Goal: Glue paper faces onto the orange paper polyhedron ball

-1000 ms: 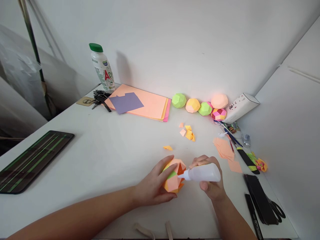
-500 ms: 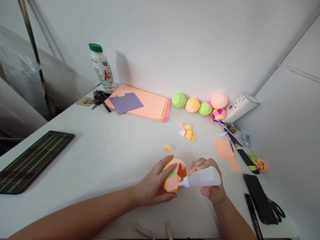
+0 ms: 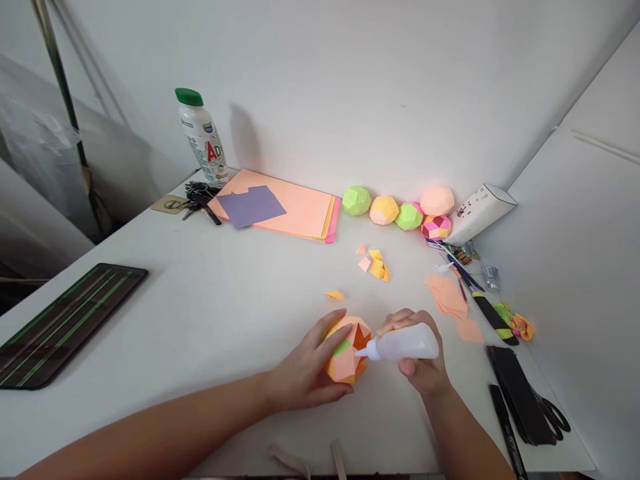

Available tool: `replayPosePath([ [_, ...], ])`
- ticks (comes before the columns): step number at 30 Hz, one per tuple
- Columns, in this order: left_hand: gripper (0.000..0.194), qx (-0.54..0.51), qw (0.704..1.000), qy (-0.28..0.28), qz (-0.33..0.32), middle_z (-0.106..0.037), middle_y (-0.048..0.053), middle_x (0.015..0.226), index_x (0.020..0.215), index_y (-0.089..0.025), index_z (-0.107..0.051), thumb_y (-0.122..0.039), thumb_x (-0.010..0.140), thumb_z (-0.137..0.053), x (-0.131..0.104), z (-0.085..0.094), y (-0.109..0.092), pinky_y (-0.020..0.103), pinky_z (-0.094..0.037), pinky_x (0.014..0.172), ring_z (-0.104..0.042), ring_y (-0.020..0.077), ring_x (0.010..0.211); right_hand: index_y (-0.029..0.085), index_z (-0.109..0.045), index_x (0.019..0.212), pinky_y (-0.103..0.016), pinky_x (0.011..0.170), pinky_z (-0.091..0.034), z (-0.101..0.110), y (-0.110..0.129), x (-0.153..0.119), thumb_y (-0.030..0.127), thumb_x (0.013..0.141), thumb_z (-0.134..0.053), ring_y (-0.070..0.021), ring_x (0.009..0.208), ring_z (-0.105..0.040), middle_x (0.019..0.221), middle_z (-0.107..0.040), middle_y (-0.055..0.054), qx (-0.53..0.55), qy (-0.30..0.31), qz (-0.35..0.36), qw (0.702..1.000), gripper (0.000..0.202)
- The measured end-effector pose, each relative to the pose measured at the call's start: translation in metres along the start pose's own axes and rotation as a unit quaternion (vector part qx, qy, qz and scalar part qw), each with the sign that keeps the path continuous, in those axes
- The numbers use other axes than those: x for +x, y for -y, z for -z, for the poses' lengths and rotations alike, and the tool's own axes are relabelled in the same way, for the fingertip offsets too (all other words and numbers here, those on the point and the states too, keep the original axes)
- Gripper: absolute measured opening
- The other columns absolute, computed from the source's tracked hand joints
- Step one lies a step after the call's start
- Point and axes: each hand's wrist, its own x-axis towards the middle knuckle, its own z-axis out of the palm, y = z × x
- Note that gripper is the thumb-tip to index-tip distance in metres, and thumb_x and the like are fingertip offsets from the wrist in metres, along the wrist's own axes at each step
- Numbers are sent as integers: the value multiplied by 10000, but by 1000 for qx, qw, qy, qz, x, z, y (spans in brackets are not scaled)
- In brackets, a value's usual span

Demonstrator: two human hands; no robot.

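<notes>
A faceted paper ball [image 3: 345,363] in peach, yellow and green, with an opening on its right side showing orange inside, rests low at the centre. My left hand [image 3: 305,370] is wrapped round its left side, fingers over the top and thumb below. In my right hand [image 3: 425,373] is a white squeeze bottle [image 3: 407,342], held nearly level. Its narrow nozzle points left, at the peach facet beside the opening. Beyond the ball lie a folded yellow paper piece [image 3: 335,295] and several small yellow and peach pieces [image 3: 377,268].
Finished paper balls [image 3: 384,210] stand along the wall beside a white box [image 3: 480,213]. Stacked coloured paper [image 3: 300,207], keys [image 3: 200,195] and a green-capped bottle [image 3: 204,143] are at the back left. A tablet [image 3: 70,323] lies left; scissors [image 3: 553,413] and a cutter [image 3: 495,319] lie right.
The bottle in my right hand has moved slightly up and left, its nozzle now higher along the edge of the opening. My left hand keeps its hold on the ball.
</notes>
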Motion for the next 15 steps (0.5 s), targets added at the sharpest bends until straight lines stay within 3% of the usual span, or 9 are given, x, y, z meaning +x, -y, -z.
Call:
replayPosePath([
  [7,831,-5,1000,4,-5,-95,182,1480,1467,-261,-61,-335,843,-604,0,1,0,556,-327,1053,-171,376,1370,267,-581,938,-329,630,-497,0,-1,2,477,747,-701,-190,756,-581,805,-609,-30,-12,-3,8,1000,309],
  [15,846,-3,1000,3,-5,-92,179,1480,1466,-263,-62,-328,833,-618,0,0,0,554,-328,1053,-173,378,1366,265,-568,917,-312,614,-474,3,0,2,464,726,-724,-178,731,-557,804,-611,-24,14,1,-32,999,316],
])
